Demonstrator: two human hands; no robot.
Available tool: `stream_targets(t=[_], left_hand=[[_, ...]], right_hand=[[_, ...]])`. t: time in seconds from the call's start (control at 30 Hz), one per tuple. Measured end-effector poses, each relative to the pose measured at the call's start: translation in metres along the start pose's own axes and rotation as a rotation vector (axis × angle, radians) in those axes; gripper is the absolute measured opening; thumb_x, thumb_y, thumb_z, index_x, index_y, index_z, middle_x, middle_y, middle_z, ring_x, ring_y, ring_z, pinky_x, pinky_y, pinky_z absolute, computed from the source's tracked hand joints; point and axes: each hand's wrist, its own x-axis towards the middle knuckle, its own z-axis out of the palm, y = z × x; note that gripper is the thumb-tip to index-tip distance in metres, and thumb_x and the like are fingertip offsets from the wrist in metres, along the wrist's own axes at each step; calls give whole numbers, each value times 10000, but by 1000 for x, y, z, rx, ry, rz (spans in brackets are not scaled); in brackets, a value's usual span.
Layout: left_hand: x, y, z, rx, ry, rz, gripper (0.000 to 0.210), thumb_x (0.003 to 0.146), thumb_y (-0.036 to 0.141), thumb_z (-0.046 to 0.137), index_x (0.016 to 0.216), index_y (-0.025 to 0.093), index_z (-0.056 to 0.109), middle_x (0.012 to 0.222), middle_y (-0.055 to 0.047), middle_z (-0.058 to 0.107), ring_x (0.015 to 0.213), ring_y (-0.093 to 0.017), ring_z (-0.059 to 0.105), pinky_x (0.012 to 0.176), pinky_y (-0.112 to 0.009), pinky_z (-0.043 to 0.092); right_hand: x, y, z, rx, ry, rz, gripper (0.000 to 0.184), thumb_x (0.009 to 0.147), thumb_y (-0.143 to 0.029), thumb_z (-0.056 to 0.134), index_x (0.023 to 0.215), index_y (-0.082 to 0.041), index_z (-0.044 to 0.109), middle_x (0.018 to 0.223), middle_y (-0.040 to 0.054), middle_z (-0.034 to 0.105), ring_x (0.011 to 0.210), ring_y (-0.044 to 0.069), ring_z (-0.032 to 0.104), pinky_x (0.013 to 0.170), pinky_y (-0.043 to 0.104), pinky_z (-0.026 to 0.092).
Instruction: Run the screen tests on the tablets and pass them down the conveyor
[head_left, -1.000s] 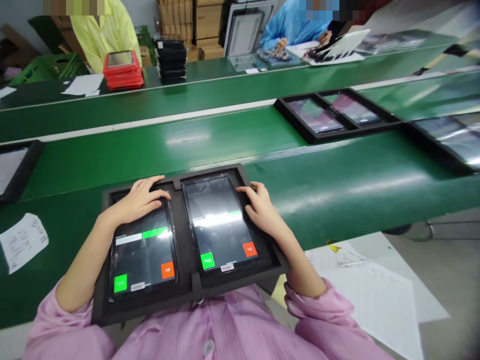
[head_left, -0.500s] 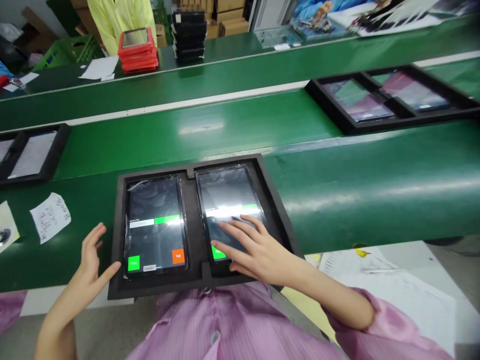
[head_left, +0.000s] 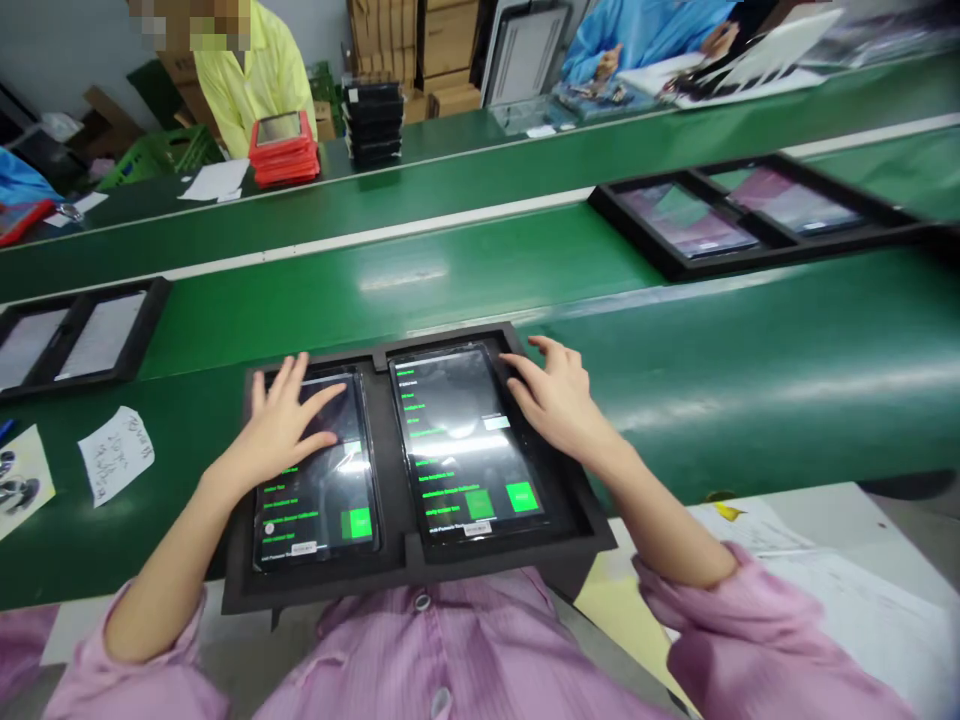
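Two tablets lie side by side in a black foam tray (head_left: 394,470) at the bench's near edge. My left hand (head_left: 281,425) is over the upper part of the left tablet (head_left: 315,510), fingers spread, hiding some of its screen; I cannot tell whether a fingertip touches the glass. At the upper right edge of the right tablet (head_left: 457,440) is my right hand (head_left: 551,390), fingers loosely bent and apart, holding nothing. Both screens show green text lines on black, with green squares low on the right.
Another tray with tablets (head_left: 679,268) lies on the green conveyor (head_left: 300,310) at right, and one more tray (head_left: 146,335) at left. A handwritten paper slip (head_left: 116,455) is near my left. Across the line are red-cased tablets (head_left: 285,160), a black stack (head_left: 373,125) and co-workers.
My left hand has moved from beside the tray onto the left tablet. My right hand has shifted up and right, off the lower screen. Both displays have switched to green text lists.
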Motion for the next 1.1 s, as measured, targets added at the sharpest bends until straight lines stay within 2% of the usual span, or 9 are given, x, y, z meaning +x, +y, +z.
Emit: stream_targets(t=[0.1, 0.2, 0.27, 0.4, 0.53, 0.63, 0.8, 1.0, 1.1], left_hand=[[49, 11, -3, -10, -61, 117, 525, 976, 611, 508, 1367, 274, 599, 1686, -186, 159, 1541, -471, 105, 1187, -735, 127], [66, 18, -1, -45, -62, 146, 524, 943, 657, 535, 1209, 226, 670, 1673, -188, 216, 1531, -469, 166, 1201, -702, 171], [64, 21, 2, -45, -29, 122, 511, 963, 651, 497, 1180, 222, 667, 1662, -202, 237, 1529, -465, 179, 1187, -733, 149], [59, 26, 7, -31, 4, 71, 554, 1018, 642, 322, 1128, 212, 653, 1642, -222, 276, 1528, -459, 190, 1147, -791, 121], [60, 31, 9, -60, -4, 55, 628, 998, 696, 267, 1127, 207, 640, 1652, -225, 246, 1536, -464, 153, 1116, -833, 78], [61, 32, 11, -71, 21, 19, 635, 1007, 683, 248, 1102, 198, 647, 1645, -219, 273, 1536, -458, 162, 1107, -841, 18], [56, 24, 13, -188, 59, 31, 626, 1014, 675, 206, 1234, 245, 604, 1644, -156, 319, 1546, -388, 198, 1102, -838, -38], [59, 23, 11, -54, 52, 60, 552, 1026, 624, 318, 1168, 224, 672, 1644, -195, 294, 1526, -447, 215, 1075, -854, -48], [62, 28, 10, -3, 67, 55, 506, 1013, 609, 405, 1218, 233, 676, 1632, -213, 308, 1507, -469, 252, 1079, -854, -35]], right_hand=[[24, 16, 20, 37, 17, 49, 473, 891, -192, 430, 1301, -208, 665, 1398, 182, 437, 1296, 407, 418, 1078, 693, 389], [26, 25, 32, 94, 35, -10, 523, 836, -144, 448, 1304, -232, 663, 1357, 154, 454, 1256, 362, 462, 1120, 647, 395], [22, 28, 34, 103, 44, -28, 521, 822, -141, 469, 1291, -251, 667, 1363, 148, 453, 1258, 364, 466, 1127, 660, 385], [16, 30, 32, 113, 19, -19, 504, 820, -112, 456, 1270, -213, 660, 1381, 165, 426, 1282, 356, 474, 1155, 637, 373], [17, 29, 30, 92, 25, -28, 473, 823, -95, 449, 1235, -194, 658, 1378, 169, 429, 1264, 338, 500, 1135, 593, 421], [16, 25, 28, -11, 62, -49, 419, 828, -109, 464, 1190, -168, 667, 1356, 185, 463, 1218, 347, 528, 1080, 580, 469], [15, 20, 27, -119, 109, -83, 393, 822, -111, 467, 1162, -122, 663, 1323, 215, 490, 1153, 363, 549, 999, 562, 518], [18, 24, 33, -70, 118, -92, 405, 813, -94, 444, 1154, -111, 663, 1326, 215, 467, 1154, 341, 555, 1031, 525, 511], [15, 32, 34, -71, 130, -119, 398, 822, -106, 444, 1154, -115, 662, 1320, 215, 474, 1163, 345, 559, 1027, 526, 518]])
